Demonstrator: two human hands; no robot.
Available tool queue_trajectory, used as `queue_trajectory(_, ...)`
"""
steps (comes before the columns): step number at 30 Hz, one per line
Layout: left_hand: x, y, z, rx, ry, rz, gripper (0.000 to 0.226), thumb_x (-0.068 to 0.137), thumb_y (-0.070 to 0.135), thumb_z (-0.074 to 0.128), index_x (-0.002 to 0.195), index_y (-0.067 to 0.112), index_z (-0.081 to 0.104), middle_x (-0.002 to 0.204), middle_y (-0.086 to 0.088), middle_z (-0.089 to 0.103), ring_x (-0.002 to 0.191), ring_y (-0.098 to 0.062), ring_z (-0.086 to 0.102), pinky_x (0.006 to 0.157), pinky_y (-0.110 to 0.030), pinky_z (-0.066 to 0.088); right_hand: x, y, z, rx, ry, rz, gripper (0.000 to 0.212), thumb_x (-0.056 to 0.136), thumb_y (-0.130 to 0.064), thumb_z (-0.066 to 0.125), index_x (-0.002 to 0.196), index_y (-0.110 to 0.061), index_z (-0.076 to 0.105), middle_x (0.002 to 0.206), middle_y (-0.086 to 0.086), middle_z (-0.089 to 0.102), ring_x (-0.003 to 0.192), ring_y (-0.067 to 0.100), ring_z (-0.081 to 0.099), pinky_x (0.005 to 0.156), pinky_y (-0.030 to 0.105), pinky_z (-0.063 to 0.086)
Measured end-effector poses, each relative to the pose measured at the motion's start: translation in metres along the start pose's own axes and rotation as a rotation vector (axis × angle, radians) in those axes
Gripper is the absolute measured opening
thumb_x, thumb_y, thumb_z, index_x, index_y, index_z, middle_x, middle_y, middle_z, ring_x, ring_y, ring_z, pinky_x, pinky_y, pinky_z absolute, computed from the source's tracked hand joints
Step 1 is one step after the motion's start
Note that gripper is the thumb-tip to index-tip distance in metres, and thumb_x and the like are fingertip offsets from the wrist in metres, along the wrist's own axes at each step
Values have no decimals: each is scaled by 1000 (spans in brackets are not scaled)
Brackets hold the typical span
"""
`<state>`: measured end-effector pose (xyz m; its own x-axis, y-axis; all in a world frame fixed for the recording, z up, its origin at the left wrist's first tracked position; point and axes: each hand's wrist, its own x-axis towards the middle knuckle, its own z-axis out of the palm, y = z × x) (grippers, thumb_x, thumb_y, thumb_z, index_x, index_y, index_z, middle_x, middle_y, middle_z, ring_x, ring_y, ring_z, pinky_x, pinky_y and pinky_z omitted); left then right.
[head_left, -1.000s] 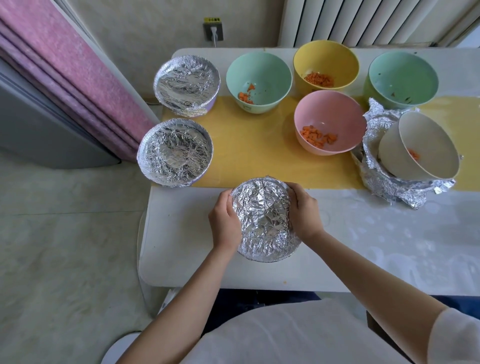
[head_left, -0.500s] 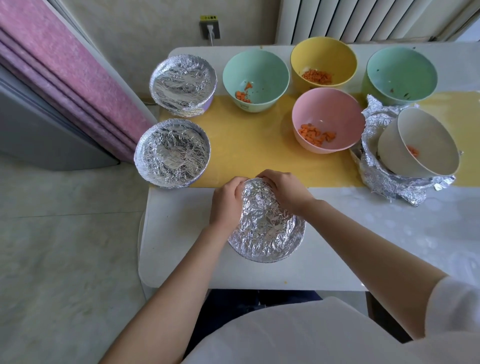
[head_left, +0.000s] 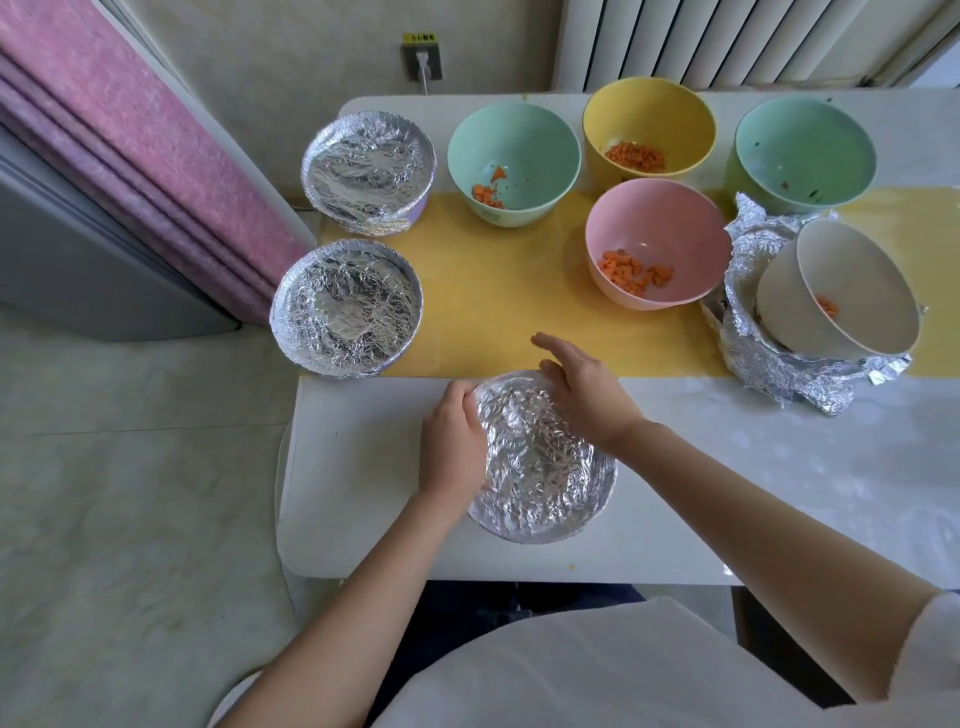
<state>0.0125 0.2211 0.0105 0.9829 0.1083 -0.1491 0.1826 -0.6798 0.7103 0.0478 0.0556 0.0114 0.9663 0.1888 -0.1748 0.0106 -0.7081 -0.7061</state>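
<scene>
A foil-covered bowl stands near the front edge of the white table. My left hand curls around its left rim and holds the foil there. My right hand lies over the far right rim, fingers stretched and loosely spread, palm against the foil. Crinkled foil covers the whole top of the bowl.
Two more foil-covered bowls sit at the left. Green, yellow, pink and a second green bowl stand on a yellow mat. A white bowl tilts in loose foil at the right.
Both hands slid from the bowl's sides to its far rim. Since then the right hand has opened and its fingers lifted past the rim, while the left moved back down the left side.
</scene>
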Motion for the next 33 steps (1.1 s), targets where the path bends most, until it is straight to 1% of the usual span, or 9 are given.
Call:
queue_trajectory(4,-37,-8,-5,-84,-53,-186,12,99,12,31,91,7,39,88,-8,51,77,-28,46,58,-27,22,-33,4,-5,64,85,116,39,102,-23,35,137,-12,44,127,8,57,115,22,52,85,21,33)
queue_trajectory(7,-43,-16,-9,-40,-70,-207,23,100,19,34,118,8,42,137,-7,43,117,-23,45,80,-21,32,-51,7,3,200,94,223,37,102,-27,32,134,-18,47,82,-7,58,70,6,53,66,22,35)
queue_trajectory(9,-36,-14,-13,-69,-93,-124,37,100,23,34,136,14,36,149,0,32,132,-16,35,95,-15,28,-57,9,13,293,113,276,35,102,-27,32,129,-17,51,62,-15,46,49,-2,44,52,15,31)
queue_trajectory(12,-19,-10,-11,-125,-159,-11,41,101,23,34,142,18,35,142,-4,45,126,-19,45,100,-26,36,-60,10,24,331,152,316,34,102,-25,32,125,-16,54,56,-7,45,44,3,41,47,17,30)
queue_trajectory(18,-10,-9,-1,-125,-90,86,30,99,8,40,121,10,61,91,-22,66,81,-34,58,64,-22,40,-61,11,27,258,184,293,20,102,-24,32,94,-23,50,52,-5,37,47,10,34,50,29,25)
queue_trajectory(25,-10,-12,3,-97,-52,93,29,98,6,40,117,10,62,103,-9,69,94,-24,64,75,-18,43,-60,8,27,184,201,289,35,102,-22,33,68,-33,36,50,-5,36,45,10,33,47,26,25)
queue_trajectory(28,-10,-11,1,-116,-69,82,30,99,11,38,123,10,57,109,-10,67,98,-24,62,76,-17,41,-60,5,23,161,174,273,31,102,-22,33,75,-33,44,59,-1,49,53,14,45,59,29,32)
queue_trajectory(30,-10,-12,0,-130,-104,49,32,100,17,36,129,10,49,103,-15,66,88,-29,61,66,-22,37,-56,6,18,74,121,239,26,102,-24,34,111,-23,58,104,8,65,90,24,61,81,30,41)
queue_trajectory(33,-15,-14,-3,-217,-128,30,26,100,19,38,121,7,47,112,-9,62,97,-24,59,74,-20,41,-45,4,6,-71,74,187,39,101,-24,37,137,-11,45,141,8,45,114,28,55,100,32,36)
